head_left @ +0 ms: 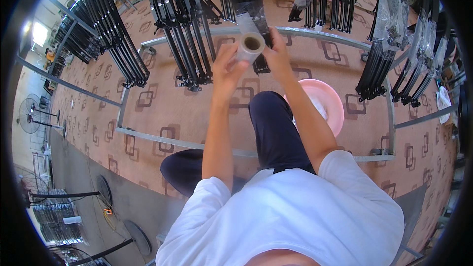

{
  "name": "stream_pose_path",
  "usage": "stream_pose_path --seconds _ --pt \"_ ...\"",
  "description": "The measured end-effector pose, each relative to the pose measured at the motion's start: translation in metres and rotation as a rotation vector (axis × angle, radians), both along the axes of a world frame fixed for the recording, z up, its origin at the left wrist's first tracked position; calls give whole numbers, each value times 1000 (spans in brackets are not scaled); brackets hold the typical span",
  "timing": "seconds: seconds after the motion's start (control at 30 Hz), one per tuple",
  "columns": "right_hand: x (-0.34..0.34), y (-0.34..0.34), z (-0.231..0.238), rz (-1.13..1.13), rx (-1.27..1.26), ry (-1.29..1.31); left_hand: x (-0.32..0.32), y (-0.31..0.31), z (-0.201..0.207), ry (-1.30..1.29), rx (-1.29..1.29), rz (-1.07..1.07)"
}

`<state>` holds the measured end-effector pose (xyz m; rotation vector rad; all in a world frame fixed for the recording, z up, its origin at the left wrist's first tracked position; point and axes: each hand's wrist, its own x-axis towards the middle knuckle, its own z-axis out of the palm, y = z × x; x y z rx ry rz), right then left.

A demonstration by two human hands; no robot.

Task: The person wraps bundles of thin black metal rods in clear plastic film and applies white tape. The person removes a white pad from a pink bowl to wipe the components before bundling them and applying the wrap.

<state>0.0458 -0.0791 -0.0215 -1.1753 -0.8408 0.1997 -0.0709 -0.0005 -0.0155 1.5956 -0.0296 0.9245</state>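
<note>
My left hand (228,67) grips a roll of clear plastic film (250,49) from its left side, with the open end of its brown cardboard core turned up toward me. Just behind the roll hangs a bundle of black metal tubes (262,65), partly wrapped in clear film (250,12). On the bundle's right side, my right hand (278,54) is closed around its edge, close to the roll. Some of its fingers are hidden behind the tubes.
Other black tube bundles (182,44) hang to the left, and film-wrapped ones (377,66) to the right. A grey metal frame (162,139) runs along the patterned floor around my legs. Beside my right knee sits a pink basin (335,99). A standing fan (30,114) is far left.
</note>
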Motion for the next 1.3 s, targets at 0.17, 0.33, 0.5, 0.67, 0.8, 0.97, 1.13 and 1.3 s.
stream_pose_path --seconds 0.17,0.33,0.5,0.67,0.8,0.97,1.13,1.3 --pt "-10 1 0 243 202 186 9 -27 6 36 118 289" --pt "-20 -17 0 374 403 249 8 -34 8 100 331 459" --pt "-17 -24 6 184 98 266 11 -12 -14 -70 366 291" --pt "-15 -23 2 214 131 319 43 5 28 79 -180 62" --pt "-23 -25 0 51 315 410 57 36 22 207 -273 -281" --pt "13 -48 -4 -69 97 242 61 41 22 266 -239 -289" --pt "73 -21 -6 296 45 227 64 45 19 200 -199 -376" --pt "95 35 -22 581 -15 226 57 38 12 191 -293 -368"
